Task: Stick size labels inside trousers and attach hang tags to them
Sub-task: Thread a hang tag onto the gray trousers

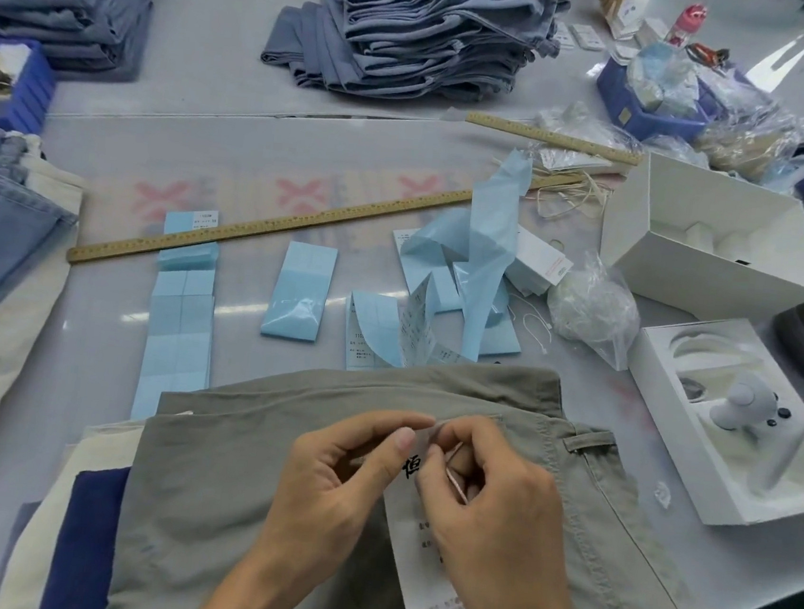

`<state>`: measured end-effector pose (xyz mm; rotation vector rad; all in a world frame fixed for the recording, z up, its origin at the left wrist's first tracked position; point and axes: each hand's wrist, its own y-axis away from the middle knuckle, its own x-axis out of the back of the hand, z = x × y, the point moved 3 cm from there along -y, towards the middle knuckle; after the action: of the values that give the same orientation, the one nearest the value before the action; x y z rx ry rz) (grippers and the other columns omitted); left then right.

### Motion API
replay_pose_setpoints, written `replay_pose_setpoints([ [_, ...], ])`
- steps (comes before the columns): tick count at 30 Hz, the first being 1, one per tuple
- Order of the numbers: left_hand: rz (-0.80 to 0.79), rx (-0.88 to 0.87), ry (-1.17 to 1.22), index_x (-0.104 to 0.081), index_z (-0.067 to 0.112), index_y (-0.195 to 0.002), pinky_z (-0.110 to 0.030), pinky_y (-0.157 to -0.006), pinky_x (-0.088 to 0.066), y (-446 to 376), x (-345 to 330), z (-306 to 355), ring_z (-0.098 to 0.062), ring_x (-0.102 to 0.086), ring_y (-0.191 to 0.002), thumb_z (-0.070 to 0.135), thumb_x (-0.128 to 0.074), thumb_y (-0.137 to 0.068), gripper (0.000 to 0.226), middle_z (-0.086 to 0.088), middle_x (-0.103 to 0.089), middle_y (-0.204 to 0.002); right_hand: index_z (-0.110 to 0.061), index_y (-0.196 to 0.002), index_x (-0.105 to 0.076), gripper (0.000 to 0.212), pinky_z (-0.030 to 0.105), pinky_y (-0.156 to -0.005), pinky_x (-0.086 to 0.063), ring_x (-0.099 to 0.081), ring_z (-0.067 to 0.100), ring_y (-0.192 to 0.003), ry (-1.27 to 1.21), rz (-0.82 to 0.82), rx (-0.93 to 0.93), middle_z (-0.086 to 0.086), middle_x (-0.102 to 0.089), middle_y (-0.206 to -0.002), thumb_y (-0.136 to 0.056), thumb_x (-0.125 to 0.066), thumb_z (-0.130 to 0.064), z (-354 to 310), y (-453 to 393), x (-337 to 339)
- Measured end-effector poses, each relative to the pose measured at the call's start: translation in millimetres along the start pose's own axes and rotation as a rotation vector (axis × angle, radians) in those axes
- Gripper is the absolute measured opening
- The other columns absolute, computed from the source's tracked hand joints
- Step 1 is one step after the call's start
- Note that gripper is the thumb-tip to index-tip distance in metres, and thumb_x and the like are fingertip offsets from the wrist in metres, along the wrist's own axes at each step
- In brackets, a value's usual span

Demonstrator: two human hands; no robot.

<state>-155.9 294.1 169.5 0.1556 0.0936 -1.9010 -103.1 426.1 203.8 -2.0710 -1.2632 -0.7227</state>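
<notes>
— Where do things stand with this pair?

— The grey-green trousers (233, 475) lie flat at the near edge of the surface, waistband away from you, on top of other folded pairs. The white hang tag (431, 570) rests on them, just under your hands. Your left hand (337, 476) has thumb and forefinger pinched on the tag's top edge. Your right hand (493, 502) has its fingers (443, 462) curled round a thin pale string (455, 478), apparently working it at the top of the tag, close to the waistband.

— How will it all handle?

— The tag looks like stiff card: light, easy to crease, so keep your pinch near its top edge rather than mid-sheet. The string is thin and limp, likely to slip; hold it close to its end. The cloth is soft and will bunch, so press it flat. The belt loop (591, 441) toward the right edge looks like the firmest place to anchor.

— And the size labels?

— The blue label strips (298, 293) lie mid-surface beyond the waistband, just on your side of the long ruler (269, 231); I judge that step still waits for this pair.
</notes>
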Motion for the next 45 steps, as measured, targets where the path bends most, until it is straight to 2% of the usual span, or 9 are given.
replay_pose_setpoints([
  [4,-0.071,0.013,0.029,-0.078,0.017,-0.107,-0.028,-0.080,-0.057,1,2,1,-0.026,-0.074,-0.097,0.034,-0.054,-0.098,0.031,-0.009,-0.077,-0.104,-0.028,-0.075,-0.057,0.012,0.019,-0.049,-0.037,-0.047,0.008,-0.051,-0.016,-0.003,-0.001,-0.007,-0.048,-0.059,-0.082,-0.065,-0.033,-1,1,0],
  [7,-0.108,0.031,0.101,-0.078,0.012,-0.109,-0.036,-0.081,-0.059,1,5,1,-0.033,-0.072,-0.098,0.032,-0.052,-0.097,0.034,-0.015,-0.076,-0.106,-0.028,-0.075,-0.058,0.012,0.022,-0.048,-0.039,-0.047,0.010,-0.051,-0.044,0.008,-0.001,-0.004,-0.051,-0.060,-0.083,-0.064,-0.034,-2,2,2],
  [15,-0.184,0.237,0.401,-0.077,-0.003,-0.103,-0.039,-0.077,-0.059,-8,17,-7,-0.034,-0.071,-0.097,0.020,-0.064,-0.078,0.037,-0.028,-0.072,-0.110,-0.029,-0.081,-0.062,0.007,0.018,-0.052,-0.041,-0.051,0.008,-0.054,-0.170,0.059,0.011,-0.010,-0.055,-0.065,-0.085,-0.064,-0.035,-1,3,0],
  [20,-0.076,0.191,0.208,-0.080,0.005,-0.095,-0.027,-0.074,-0.058,-6,16,-11,-0.025,-0.075,-0.087,0.009,-0.086,-0.074,0.022,-0.020,-0.077,-0.098,-0.032,-0.087,-0.062,0.004,0.030,-0.057,-0.049,-0.059,0.013,-0.063,-0.177,0.025,0.067,-0.012,-0.060,-0.070,-0.089,-0.064,-0.034,-1,4,-3],
  [26,0.027,0.117,0.108,-0.079,0.017,-0.089,-0.023,-0.071,-0.058,-5,9,-8,-0.017,-0.073,-0.080,0.016,-0.079,-0.083,0.006,-0.008,-0.077,-0.089,-0.033,-0.091,-0.064,0.006,0.027,-0.061,-0.050,-0.063,0.009,-0.069,-0.167,0.038,0.058,-0.014,-0.064,-0.079,-0.091,-0.068,-0.029,2,6,-6],
  [30,0.066,0.141,0.222,-0.067,0.022,-0.088,-0.026,-0.065,-0.058,-9,6,-3,-0.019,-0.071,-0.074,0.028,-0.061,-0.091,0.009,-0.011,-0.074,-0.084,-0.033,-0.102,-0.067,0.014,0.027,-0.069,-0.054,-0.067,0.013,-0.080,-0.309,0.048,0.008,-0.014,-0.067,-0.090,-0.095,-0.061,-0.022,4,0,-1],
  [35,0.055,0.064,0.255,-0.056,0.017,-0.097,-0.030,-0.063,-0.060,-10,6,9,-0.029,-0.074,-0.070,0.026,-0.051,-0.103,0.012,-0.020,-0.075,-0.082,-0.038,-0.112,-0.066,0.022,0.040,-0.054,-0.049,-0.055,0.016,-0.059,-0.565,-0.042,-0.095,-0.003,-0.061,-0.078,-0.100,-0.053,-0.026,-2,-4,-1],
  [40,0.024,-0.127,-0.012,-0.058,0.031,-0.096,-0.029,-0.054,-0.055,-10,0,24,-0.021,-0.065,-0.058,0.035,-0.058,-0.098,0.004,-0.008,-0.068,-0.073,-0.028,-0.101,-0.072,0.026,0.022,-0.045,-0.033,-0.037,0.005,-0.049,-0.586,-0.058,-0.170,-0.003,-0.041,-0.053,-0.089,-0.064,-0.050,-8,-5,1],
  [45,-0.050,-0.327,-0.218,-0.062,0.035,-0.094,-0.031,-0.047,-0.050,-23,-18,43,-0.011,-0.064,-0.069,0.033,-0.064,-0.094,0.002,0.011,-0.068,-0.086,-0.032,-0.093,-0.076,0.007,0.018,-0.044,-0.029,-0.030,0.004,-0.045,-0.584,0.042,-0.124,-0.019,-0.040,-0.051,-0.088,-0.077,-0.028,-12,-9,30],
])
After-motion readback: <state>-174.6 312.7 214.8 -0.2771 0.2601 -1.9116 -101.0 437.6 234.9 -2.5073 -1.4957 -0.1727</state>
